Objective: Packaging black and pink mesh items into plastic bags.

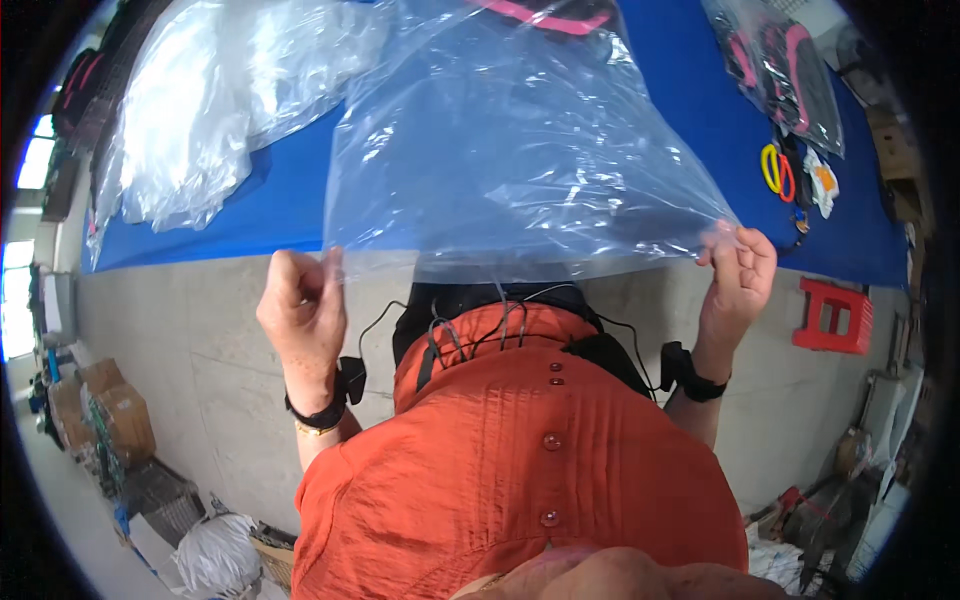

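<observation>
A large clear plastic bag [500, 150] lies spread over the blue table, its near edge hanging past the front. Pinched in my left hand [305, 295] is the bag's near left corner. My right hand [738, 265] grips the near right corner between thumb and fingers, drawing the edge wide. At the bag's far end a black and pink item [560, 18] shows, partly cut off by the top of the view; whether it is inside the bag I cannot tell.
Clear plastic bags [200, 110] are heaped at the table's left. On the right lie a bagged black and pink item [795, 75], scissors with yellow and red handles [775, 172] and a small white packet [822, 183]. A red stool [833, 316] and cardboard boxes [115, 410] stand on the floor.
</observation>
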Demonstrator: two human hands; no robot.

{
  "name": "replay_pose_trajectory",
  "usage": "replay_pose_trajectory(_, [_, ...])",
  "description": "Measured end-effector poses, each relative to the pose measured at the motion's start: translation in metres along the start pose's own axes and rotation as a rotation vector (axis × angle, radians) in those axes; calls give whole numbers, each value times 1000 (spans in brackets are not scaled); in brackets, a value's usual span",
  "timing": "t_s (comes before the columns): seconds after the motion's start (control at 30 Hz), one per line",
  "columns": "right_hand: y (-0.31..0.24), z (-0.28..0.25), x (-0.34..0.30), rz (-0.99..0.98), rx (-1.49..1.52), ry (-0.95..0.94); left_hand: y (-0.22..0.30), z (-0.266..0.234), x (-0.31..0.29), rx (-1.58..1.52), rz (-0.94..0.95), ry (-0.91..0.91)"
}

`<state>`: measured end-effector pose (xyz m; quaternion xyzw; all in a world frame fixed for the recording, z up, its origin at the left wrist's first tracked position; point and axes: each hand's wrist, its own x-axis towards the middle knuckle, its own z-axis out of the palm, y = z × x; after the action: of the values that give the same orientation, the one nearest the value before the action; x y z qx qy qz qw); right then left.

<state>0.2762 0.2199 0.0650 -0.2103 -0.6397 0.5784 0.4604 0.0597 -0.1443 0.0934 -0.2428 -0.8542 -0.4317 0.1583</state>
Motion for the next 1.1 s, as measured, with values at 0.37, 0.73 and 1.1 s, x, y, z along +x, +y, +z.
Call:
replay_pose_trajectory(0.37, [-1,3,-3,-32,-20,13,2,-5,5,-370,-244,57])
replay_pose_trajectory(0.73, [-3,13,-3,-124,-127,-99,18,-4,9,-434,-213,115])
replay_pose_trajectory(1.1, [-7,8,-5,-220,-318,144,-7,-6,2,-334,-159,182])
